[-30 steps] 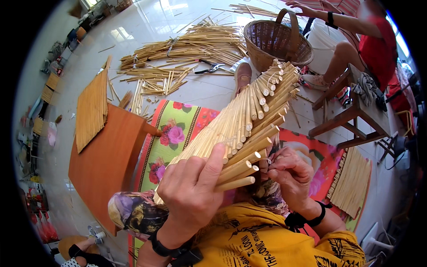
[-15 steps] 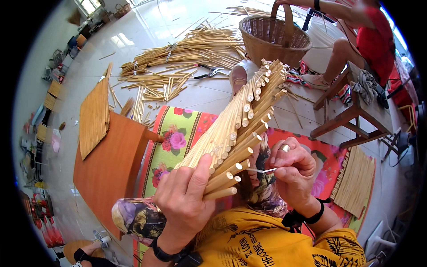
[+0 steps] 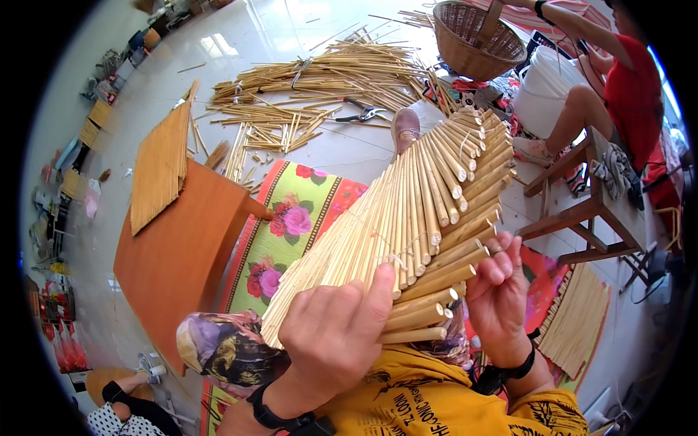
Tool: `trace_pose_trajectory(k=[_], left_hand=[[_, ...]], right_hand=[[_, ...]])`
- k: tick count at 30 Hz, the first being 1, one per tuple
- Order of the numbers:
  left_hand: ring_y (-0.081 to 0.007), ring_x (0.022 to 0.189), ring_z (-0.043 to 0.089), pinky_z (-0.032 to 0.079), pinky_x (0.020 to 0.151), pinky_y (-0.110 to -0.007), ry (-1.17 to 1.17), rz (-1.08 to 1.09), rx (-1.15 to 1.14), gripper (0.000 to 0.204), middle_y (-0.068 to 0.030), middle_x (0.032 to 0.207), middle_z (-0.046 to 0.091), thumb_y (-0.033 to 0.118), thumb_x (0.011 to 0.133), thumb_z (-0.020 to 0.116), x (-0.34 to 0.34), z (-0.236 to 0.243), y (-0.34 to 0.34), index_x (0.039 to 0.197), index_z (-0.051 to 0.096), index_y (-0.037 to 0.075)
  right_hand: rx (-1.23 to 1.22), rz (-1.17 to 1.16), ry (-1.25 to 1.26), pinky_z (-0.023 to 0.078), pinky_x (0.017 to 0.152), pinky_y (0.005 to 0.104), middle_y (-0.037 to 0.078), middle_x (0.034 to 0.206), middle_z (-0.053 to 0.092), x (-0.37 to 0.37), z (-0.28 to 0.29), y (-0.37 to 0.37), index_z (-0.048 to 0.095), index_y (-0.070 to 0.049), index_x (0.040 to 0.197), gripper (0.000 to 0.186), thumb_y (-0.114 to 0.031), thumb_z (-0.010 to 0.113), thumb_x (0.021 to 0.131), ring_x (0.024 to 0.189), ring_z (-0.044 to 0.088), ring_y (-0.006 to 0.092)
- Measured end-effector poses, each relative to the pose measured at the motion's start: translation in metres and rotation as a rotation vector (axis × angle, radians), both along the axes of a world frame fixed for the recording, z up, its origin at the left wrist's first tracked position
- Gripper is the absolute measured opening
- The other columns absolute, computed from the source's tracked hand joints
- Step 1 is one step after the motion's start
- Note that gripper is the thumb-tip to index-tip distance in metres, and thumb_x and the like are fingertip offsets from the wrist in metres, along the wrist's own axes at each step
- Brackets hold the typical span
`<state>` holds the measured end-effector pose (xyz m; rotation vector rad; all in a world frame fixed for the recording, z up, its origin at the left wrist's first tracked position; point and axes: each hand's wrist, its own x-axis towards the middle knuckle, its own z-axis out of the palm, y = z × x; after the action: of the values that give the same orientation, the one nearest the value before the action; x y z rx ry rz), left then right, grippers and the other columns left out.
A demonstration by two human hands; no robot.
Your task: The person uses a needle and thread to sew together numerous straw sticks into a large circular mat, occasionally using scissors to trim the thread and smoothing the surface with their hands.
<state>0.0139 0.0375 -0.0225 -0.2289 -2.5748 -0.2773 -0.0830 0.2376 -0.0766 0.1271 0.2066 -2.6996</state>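
Observation:
A mat of pale reed sticks [image 3: 407,218], tied side by side with thin string, stands tilted up in front of me. My left hand [image 3: 334,330] grips its near edge, thumb pressed on the sticks. My right hand [image 3: 498,294] is raised behind the stick ends on the right, fingers together and touching them; I cannot make out anything in it. Both wrists wear dark bands. Below the mat lies a flowered cloth [image 3: 291,218].
An orange board [image 3: 178,254] with a finished mat [image 3: 160,171] lies at left. Loose reed bundles [image 3: 327,73] and pliers [image 3: 363,112] lie on the tiled floor. A wicker basket [image 3: 476,36], a person in red [image 3: 618,80], a wooden stool [image 3: 596,211] and another mat [image 3: 578,327] are at right.
The mat has swung more upright and nearer. My right hand, which pinched a thin string by the stick ends, has risen and now rests flat against them.

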Motion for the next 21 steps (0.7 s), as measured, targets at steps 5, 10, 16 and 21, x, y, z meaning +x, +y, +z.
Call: trace_pose_trajectory(k=[5,10,16,21], left_hand=[[-0.021,0.066,0.059,0.045,0.06,-0.035,-0.026,-0.087,0.016,0.05,-0.0065,0.085,0.064,0.014,0.073,0.074,0.005,-0.001,-0.001,0.121,0.068,-0.001],[-0.0205,0.067,0.058,0.046,0.059,-0.033,0.009,-0.126,-0.004,0.047,-0.0079,0.085,0.062,0.009,0.072,0.069,-0.004,-0.002,0.004,0.118,0.069,-0.002],[-0.0209,0.065,0.058,0.047,0.059,-0.033,0.03,-0.134,-0.018,0.045,-0.0083,0.084,0.062,0.009,0.073,0.068,-0.009,-0.003,0.004,0.117,0.07,-0.002],[-0.0165,0.069,0.06,0.049,0.062,-0.03,-0.012,-0.089,-0.008,0.036,-0.003,0.081,0.058,0.014,0.085,0.066,-0.014,0.003,-0.006,0.118,0.069,0.002]], right_hand=[[0.99,-0.408,0.477,0.051,0.081,0.0311,0.004,0.081,0.057,-0.039,-0.043,0.021,0.051,-0.007,0.095,0.012,-0.012,0.056,0.105,0.077,0.057,0.013],[1.627,-0.384,0.924,0.051,0.073,0.0335,0.011,0.09,0.063,-0.029,-0.084,0.035,0.055,0.001,0.11,0.021,-0.003,0.065,0.092,0.081,0.063,0.0243],[1.825,-0.377,1.343,0.052,0.071,0.0414,0.017,0.088,0.065,-0.037,-0.104,0.059,0.06,0.0,0.113,0.033,-0.005,0.073,0.084,0.081,0.065,0.0398],[1.544,-0.395,1.026,0.053,0.069,0.0311,0.011,0.084,0.066,-0.033,-0.053,0.039,0.059,0.002,0.097,0.011,0.007,0.065,0.09,0.077,0.068,0.0214]])
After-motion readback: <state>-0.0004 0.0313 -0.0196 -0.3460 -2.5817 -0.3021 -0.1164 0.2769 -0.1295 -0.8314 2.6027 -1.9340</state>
